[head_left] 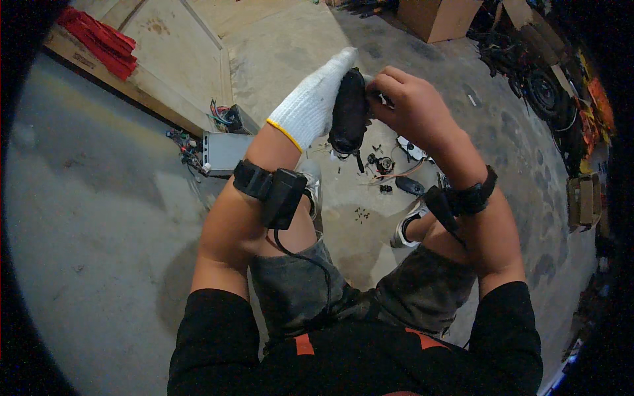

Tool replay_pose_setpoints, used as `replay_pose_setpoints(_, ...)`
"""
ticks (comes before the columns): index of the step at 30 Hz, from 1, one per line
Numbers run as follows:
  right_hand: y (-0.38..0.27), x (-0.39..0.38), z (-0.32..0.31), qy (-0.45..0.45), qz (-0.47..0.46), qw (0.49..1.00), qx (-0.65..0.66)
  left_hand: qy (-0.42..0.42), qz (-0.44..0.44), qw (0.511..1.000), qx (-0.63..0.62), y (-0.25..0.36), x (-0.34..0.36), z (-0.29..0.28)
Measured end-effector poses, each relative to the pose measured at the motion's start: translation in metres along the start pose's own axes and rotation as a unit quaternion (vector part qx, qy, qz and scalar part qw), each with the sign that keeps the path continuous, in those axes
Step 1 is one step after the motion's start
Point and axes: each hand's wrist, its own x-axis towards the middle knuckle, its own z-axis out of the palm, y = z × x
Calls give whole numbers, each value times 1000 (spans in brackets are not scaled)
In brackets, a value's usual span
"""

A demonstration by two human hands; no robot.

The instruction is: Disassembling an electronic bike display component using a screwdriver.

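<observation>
My left hand [310,99], in a white knit glove with a yellow cuff, holds a dark elongated housing [348,112] upright in front of me, with a short black tab hanging from its lower end. My bare right hand [413,105] has curled fingers pressed against the housing's right side; their tips are partly hidden. Below both hands, small black parts [385,165], thin wires, a white piece [409,148], a dark grey shell [409,186] and several tiny screws [361,214] lie on the concrete floor [356,257] between my feet.
At left stand a metal box [226,153] with cables and a wooden board [165,39] with a red cloth [99,43] on it. A cardboard box [442,16] is at the back. Dark clutter with a wheel [543,89] and a smaller carton [583,201] line the right side.
</observation>
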Motion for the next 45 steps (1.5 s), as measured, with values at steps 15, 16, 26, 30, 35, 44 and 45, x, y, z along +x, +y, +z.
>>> replay_pose_setpoints(15, 33, -13, 36, -96, 181, 976, 70, 81, 105, 988, -73, 11, -6, -4)
replay_pose_setpoints(16, 37, -17, 47, -133, 194, 969, 73, 89, 125, 986, -65, 11, -7, -5)
replay_pose_setpoints(26, 73, -160, 263, -289, 464, 818, 181, 90, 112, 989, -31, 13, -24, -5)
replay_pose_setpoints(30, 70, -257, 343, -205, 572, 730, 313, 75, 121, 989, -39, 14, -39, -12)
replay_pose_setpoints(35, 44, -334, 386, -262, 713, 601, 247, 80, 140, 987, 18, 18, -48, -27)
replay_pose_setpoints(44, 39, -353, 382, -253, 669, 637, 287, 105, 101, 982, 118, 23, -48, -30)
replay_pose_setpoints(45, 49, -350, 381, -286, 617, 695, 235, 82, 95, 987, 100, 21, -44, -31)
